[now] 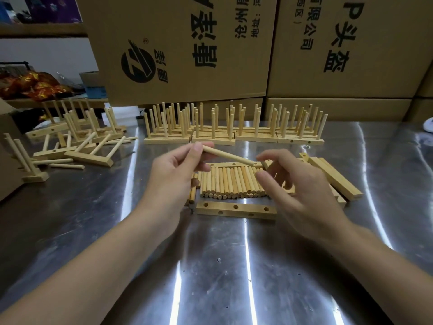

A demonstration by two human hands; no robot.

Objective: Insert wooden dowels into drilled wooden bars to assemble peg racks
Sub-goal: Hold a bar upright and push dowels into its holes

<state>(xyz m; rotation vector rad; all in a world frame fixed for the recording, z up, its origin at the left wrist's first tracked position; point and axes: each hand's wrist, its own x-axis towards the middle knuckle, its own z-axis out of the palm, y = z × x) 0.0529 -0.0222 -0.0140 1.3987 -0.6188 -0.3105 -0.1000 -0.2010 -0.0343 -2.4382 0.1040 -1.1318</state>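
Note:
My left hand (174,167) pinches one end of a wooden dowel (228,156), which slants down to the right above the table. My right hand (297,181) hovers with loosely spread fingers just past the dowel's free end and holds nothing. Below both hands lies a row of several loose dowels (230,182) side by side. In front of that row a drilled wooden bar (236,209) lies flat with several empty holes. Another drilled bar (234,164) lies behind the row.
Finished peg racks (234,130) stand in a line at the back of the steel table (210,266). More racks and loose dowels (77,146) lie tumbled at the left. Spare bars (335,179) are stacked at the right. Large cardboard boxes (178,48) wall off the back.

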